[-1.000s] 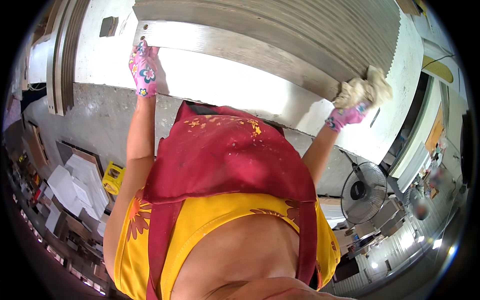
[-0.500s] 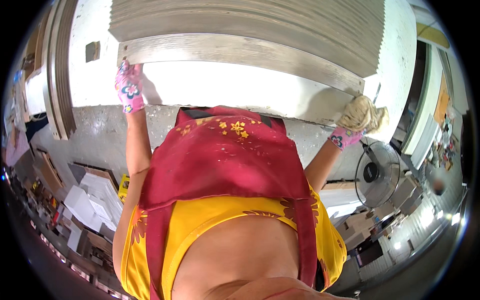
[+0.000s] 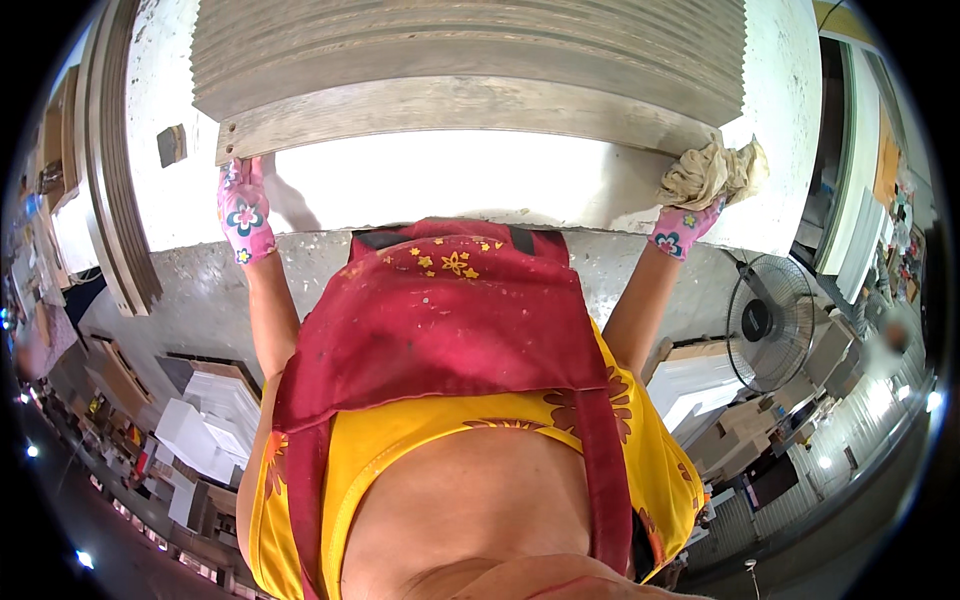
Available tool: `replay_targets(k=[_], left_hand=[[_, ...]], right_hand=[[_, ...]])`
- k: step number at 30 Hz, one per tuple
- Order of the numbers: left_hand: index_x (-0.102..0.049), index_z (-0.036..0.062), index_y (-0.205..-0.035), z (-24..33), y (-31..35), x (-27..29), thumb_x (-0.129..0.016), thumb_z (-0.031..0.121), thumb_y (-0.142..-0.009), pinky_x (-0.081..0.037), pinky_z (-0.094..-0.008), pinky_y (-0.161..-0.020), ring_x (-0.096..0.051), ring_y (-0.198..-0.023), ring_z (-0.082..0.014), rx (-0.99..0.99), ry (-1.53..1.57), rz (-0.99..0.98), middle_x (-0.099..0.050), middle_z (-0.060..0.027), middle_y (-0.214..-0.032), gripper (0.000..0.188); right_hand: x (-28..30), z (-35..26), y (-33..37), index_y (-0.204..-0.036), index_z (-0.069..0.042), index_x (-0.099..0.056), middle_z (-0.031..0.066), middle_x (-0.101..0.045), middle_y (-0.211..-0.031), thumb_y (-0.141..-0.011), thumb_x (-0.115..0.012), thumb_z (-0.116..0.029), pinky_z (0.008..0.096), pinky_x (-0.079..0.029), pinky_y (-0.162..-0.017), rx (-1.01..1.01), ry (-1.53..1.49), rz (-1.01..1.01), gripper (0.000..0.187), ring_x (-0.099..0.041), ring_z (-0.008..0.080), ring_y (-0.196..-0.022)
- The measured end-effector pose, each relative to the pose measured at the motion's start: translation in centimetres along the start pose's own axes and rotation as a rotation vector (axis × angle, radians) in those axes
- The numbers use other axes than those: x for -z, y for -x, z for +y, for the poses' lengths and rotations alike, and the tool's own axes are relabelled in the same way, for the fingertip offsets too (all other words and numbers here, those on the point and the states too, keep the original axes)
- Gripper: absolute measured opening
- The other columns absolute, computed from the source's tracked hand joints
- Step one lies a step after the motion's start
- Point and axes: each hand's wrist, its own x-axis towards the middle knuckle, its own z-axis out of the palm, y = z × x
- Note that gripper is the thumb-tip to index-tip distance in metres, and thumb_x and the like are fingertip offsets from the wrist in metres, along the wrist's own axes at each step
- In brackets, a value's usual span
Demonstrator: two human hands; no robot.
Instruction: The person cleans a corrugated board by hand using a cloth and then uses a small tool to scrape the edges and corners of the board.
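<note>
A long grey-brown wooden strip [image 3: 450, 105] lies across the white work table [image 3: 440, 175], along the near side of a stack of similar grooved strips [image 3: 470, 40]. At its left end, close to two small holes, my left hand [image 3: 245, 212] in a pink flowered glove has its fingers bent against the strip's near edge. My right hand [image 3: 688, 222], gloved the same way, is closed around a crumpled cream cloth [image 3: 712, 172]. That cloth rests against the strip's right end and hides most of the right fingers.
More long strips [image 3: 110, 160] stand at the table's left side. A small dark square piece [image 3: 172, 146] lies on the table near them. Below right is a round fan [image 3: 770, 325]; white panels [image 3: 210, 420] are on the floor behind at left.
The strip and stack sit slightly higher and further left in view, as my view shifts. My right hand and the cloth have risen a little relative to the strip's right end.
</note>
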Motion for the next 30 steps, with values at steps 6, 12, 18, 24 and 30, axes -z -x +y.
replay_targets(k=[6, 12, 18, 24, 30], left_hand=[[-0.044, -0.013, -0.124, 0.7, -0.1, 0.5, -0.048, 0.004, -0.094, -0.046, -0.0386, -0.104, -0.052, -0.117, -0.0331, -0.026, 0.053, -0.113, -0.052, -0.0235, -0.127, 0.035], [-0.026, -0.0186, -0.134, 2.5, 3.0, -5.3, -0.032, 0.003, -0.098, -0.042, -0.0425, -0.107, -0.045, -0.124, -0.0388, 0.013, 0.046, 0.003, -0.038, -0.0316, -0.136, 0.042], [-0.035, -0.0168, -0.127, 1.7, 2.6, -4.4, -0.042, 0.011, -0.098, -0.04, -0.0506, -0.107, -0.046, -0.121, -0.0458, 0.069, 0.14, -0.12, -0.042, -0.0308, -0.129, 0.041], [-0.032, -0.0106, -0.133, 0.9, 6.5, -8.6, -0.044, 0.016, -0.098, -0.035, -0.0565, -0.108, -0.04, -0.127, -0.0449, 0.043, 0.016, -0.253, -0.033, -0.0218, -0.143, 0.045], [-0.025, -0.0074, -0.14, -1.7, 8.5, -8.7, -0.055, 0.023, -0.095, -0.031, -0.0552, -0.111, -0.031, -0.135, -0.0399, 0.026, 0.123, -0.508, -0.026, -0.0184, -0.149, 0.062]], right_hand=[[-0.5, -0.8, 0.5, -0.132, -0.008, -0.048, 0.0115, -0.053, -0.129, -0.097, -0.039, -0.035, 0.0475, -0.049, -0.087, 0.173, 0.253, -0.007, 0.045, -0.055, 0.0323, -0.111], [-2.5, -2.1, 0.2, -0.132, -0.006, -0.048, 0.0128, -0.055, -0.127, -0.096, -0.043, -0.033, 0.0466, -0.052, -0.082, 0.101, 0.012, 0.026, 0.045, -0.058, 0.0316, -0.107], [-2.4, -1.2, -0.8, -0.126, 0.0, -0.05, 0.0137, -0.058, -0.121, -0.091, -0.054, -0.017, 0.0399, -0.052, -0.084, 0.338, 0.675, -0.054, 0.039, -0.059, 0.0286, -0.106], [-3.7, -2.5, -1.0, -0.123, 0.001, -0.055, 0.0139, -0.061, -0.119, -0.078, -0.071, -0.024, 0.0309, -0.048, -0.093, 0.55, 1.27, 0.087, 0.053, -0.059, 0.0244, -0.108], [2.7, -11.0, -3.6, -0.117, 0.001, -0.059, 0.0165, -0.059, -0.121, -0.09, -0.057, -0.031, 0.0365, -0.053, -0.088, 0.669, 1.166, 0.361, 0.043, -0.062, 0.028, -0.102]])
